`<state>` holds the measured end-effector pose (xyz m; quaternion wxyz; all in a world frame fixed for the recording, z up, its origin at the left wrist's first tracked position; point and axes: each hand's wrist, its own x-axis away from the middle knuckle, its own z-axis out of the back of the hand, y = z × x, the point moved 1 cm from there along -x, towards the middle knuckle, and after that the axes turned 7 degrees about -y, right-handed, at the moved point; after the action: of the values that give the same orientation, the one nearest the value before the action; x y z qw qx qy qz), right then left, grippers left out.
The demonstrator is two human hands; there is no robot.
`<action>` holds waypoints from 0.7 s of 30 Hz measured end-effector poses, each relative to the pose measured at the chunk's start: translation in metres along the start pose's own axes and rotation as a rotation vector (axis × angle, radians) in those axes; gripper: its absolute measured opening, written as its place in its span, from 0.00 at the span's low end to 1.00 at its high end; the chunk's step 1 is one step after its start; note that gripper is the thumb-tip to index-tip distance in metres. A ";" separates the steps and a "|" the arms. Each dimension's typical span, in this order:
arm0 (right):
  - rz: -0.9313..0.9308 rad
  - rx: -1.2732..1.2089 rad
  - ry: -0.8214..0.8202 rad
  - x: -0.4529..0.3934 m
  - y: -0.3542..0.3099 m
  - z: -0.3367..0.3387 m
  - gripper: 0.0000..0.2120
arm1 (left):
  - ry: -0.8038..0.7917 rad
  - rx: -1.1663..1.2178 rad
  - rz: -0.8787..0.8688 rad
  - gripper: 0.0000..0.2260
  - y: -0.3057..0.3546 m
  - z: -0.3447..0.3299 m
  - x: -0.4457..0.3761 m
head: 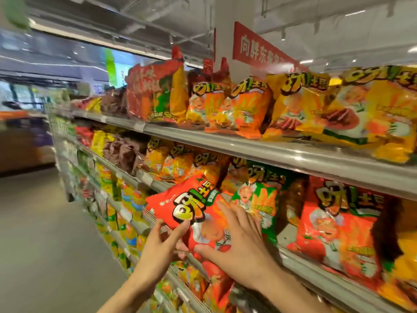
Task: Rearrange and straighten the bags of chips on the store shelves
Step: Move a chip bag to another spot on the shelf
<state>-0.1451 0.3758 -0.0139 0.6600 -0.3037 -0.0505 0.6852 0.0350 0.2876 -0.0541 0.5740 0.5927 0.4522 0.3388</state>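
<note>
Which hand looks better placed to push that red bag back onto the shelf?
Probably the right hand: it lies flat across the front of the red bag, facing the shelf. The left hand only pinches the bag's lower edge.

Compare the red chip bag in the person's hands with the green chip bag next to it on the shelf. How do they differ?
The red bag is tilted and out in front of the shelf edge; the green bag stands upright on the shelf. The red bag is held: the left hand pinches its lower edge and the right hand lies across its front, fingertips reaching the green bag. Otherwise nothing holds the green bag. Both show the same yellow logo.
</note>
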 end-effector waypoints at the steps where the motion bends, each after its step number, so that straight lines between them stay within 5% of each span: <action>1: 0.019 -0.007 0.002 -0.020 -0.004 -0.008 0.49 | 0.023 -0.015 -0.014 0.36 0.004 0.013 -0.015; 11: 0.131 -0.038 -0.001 -0.179 -0.024 -0.073 0.47 | 0.113 -0.065 -0.083 0.26 0.022 0.100 -0.134; 21: -0.307 0.236 0.321 -0.215 0.017 -0.062 0.43 | -0.288 -0.042 -0.109 0.23 0.015 0.045 -0.257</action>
<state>-0.1424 0.1525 0.0029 0.7870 -0.3181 0.0897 0.5210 -0.0140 0.0344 -0.0144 0.6626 0.5978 0.3894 0.2279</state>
